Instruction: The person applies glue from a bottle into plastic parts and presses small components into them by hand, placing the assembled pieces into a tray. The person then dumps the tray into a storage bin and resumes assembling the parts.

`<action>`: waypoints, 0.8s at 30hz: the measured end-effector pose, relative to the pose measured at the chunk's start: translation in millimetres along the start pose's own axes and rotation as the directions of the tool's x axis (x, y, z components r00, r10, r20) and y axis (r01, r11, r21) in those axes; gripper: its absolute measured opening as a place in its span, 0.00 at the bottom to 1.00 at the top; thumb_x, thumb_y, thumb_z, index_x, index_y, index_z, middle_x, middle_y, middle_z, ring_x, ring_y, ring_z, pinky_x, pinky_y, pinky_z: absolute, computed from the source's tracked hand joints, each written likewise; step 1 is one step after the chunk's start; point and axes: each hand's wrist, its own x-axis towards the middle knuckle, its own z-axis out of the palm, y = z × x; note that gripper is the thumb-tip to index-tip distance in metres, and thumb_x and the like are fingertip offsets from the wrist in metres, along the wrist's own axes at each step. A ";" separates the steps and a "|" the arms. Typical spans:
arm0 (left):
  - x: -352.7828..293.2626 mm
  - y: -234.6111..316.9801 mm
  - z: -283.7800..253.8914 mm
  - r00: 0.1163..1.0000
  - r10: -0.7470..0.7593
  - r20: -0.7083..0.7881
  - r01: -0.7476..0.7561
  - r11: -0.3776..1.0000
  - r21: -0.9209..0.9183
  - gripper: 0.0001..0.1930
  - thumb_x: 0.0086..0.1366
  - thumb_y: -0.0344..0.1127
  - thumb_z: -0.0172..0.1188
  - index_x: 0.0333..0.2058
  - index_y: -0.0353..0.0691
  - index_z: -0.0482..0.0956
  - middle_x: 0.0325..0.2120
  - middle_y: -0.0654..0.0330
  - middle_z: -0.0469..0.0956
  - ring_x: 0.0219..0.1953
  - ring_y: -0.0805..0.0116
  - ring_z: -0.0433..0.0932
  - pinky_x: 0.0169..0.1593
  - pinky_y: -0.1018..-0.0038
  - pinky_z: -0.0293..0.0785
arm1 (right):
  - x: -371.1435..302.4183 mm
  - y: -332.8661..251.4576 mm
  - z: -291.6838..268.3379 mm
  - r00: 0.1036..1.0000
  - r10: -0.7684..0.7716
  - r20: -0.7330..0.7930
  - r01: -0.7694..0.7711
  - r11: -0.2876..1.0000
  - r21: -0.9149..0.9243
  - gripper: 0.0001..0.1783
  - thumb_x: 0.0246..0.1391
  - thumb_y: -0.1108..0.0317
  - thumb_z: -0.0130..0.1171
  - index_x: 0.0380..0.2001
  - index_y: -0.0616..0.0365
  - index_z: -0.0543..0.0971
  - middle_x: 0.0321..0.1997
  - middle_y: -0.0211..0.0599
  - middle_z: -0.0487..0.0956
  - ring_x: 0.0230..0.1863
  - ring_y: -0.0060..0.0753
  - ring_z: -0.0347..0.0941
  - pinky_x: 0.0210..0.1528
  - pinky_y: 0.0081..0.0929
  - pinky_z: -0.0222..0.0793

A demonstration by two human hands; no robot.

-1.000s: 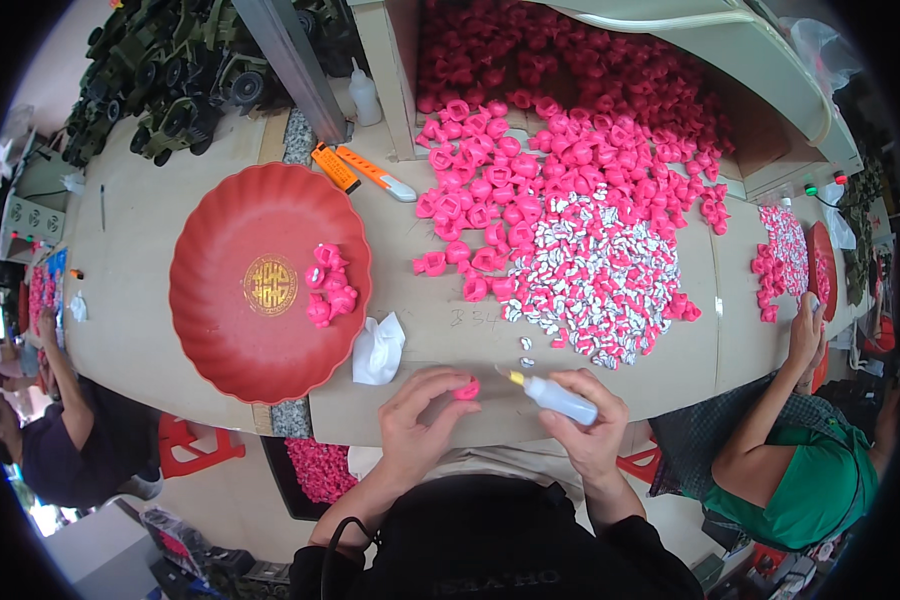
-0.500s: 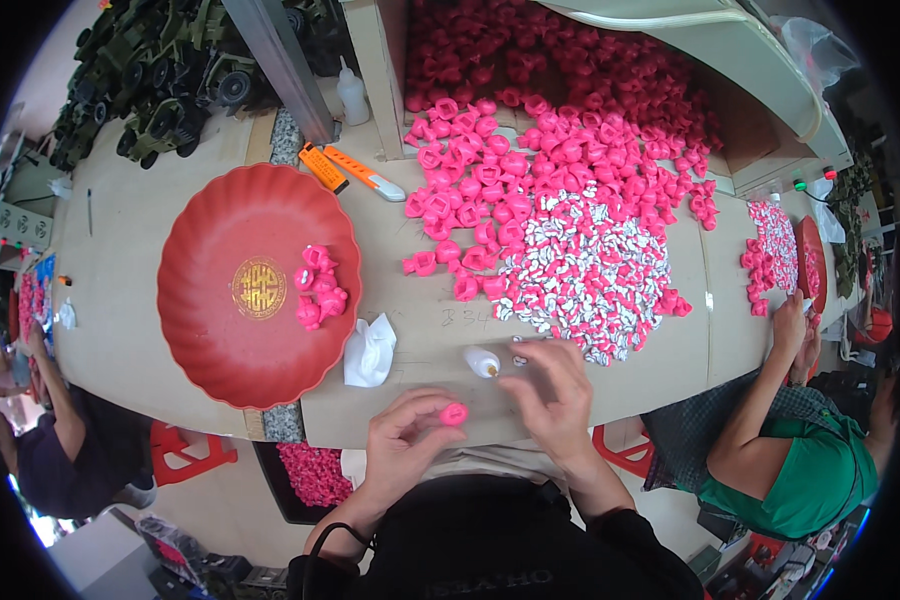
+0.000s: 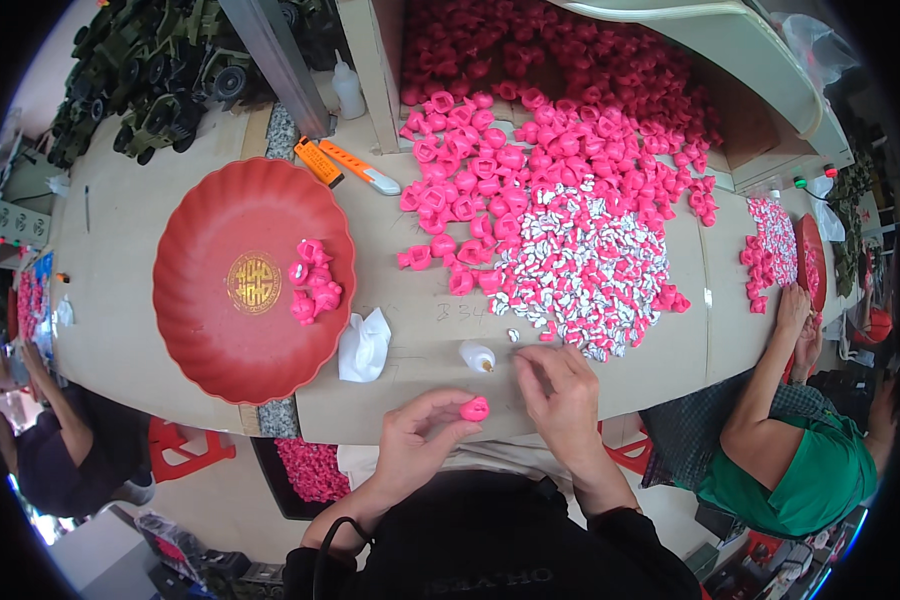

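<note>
My left hand [image 3: 422, 432] pinches a small pink plastic part [image 3: 475, 408] between thumb and fingertips, above the table's front edge. Just to its right, my right hand [image 3: 565, 400] has its thumb and fingers closed together; whatever they hold, if anything, is too small to tell. Between and beyond both hands lies a small white glue bottle [image 3: 477, 356] with a brownish tip. One loose white-and-pink piece [image 3: 513, 335] rests near my right fingertips. Farther off spreads a heap of small white-and-pink pieces [image 3: 580, 265], touching a big pile of hollow pink parts [image 3: 475, 165].
A red scalloped plate [image 3: 195, 330] at left holds several pink figures. Near it are a crumpled white tissue [image 3: 365, 347], an orange cutter [image 3: 360, 167] and a squeeze bottle [image 3: 348, 92]. Green toy vehicles [image 3: 160, 90] fill the far left. A co-worker in green [image 3: 785, 460] sits at right.
My left hand has moved slightly right with the pink part, which has turned a little. My right hand's thumb and fingers, apart before, have come together.
</note>
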 end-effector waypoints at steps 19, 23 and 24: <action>0.8 1.2 8.2 0.996 -0.076 0.042 0.079 0.994 -0.077 0.15 0.60 0.22 0.60 0.47 0.31 0.76 0.39 0.57 0.80 0.42 0.73 0.78 0.48 0.76 0.76 | -20.2 -2.1 -10.7 0.990 -0.099 0.103 0.025 0.831 0.556 0.12 0.38 0.75 0.69 0.31 0.55 0.85 0.30 0.29 0.78 0.30 0.26 0.67 0.33 0.22 0.62; 2.9 4.7 8.7 0.985 -0.143 0.092 0.159 0.968 -0.194 0.15 0.61 0.22 0.59 0.47 0.32 0.76 0.39 0.59 0.80 0.42 0.74 0.77 0.48 0.76 0.76 | -27.6 -2.6 -7.6 0.993 -0.105 0.057 0.058 0.839 0.541 0.14 0.37 0.75 0.70 0.33 0.56 0.85 0.29 0.30 0.78 0.30 0.26 0.67 0.32 0.22 0.62; 2.5 3.2 9.1 0.994 -0.097 0.058 0.102 0.989 -0.106 0.15 0.60 0.22 0.59 0.47 0.33 0.77 0.39 0.58 0.80 0.42 0.72 0.78 0.48 0.76 0.76 | -27.2 -2.1 -9.2 0.993 -0.107 0.058 0.059 0.839 0.541 0.14 0.37 0.75 0.70 0.33 0.56 0.85 0.29 0.30 0.78 0.30 0.26 0.67 0.32 0.22 0.62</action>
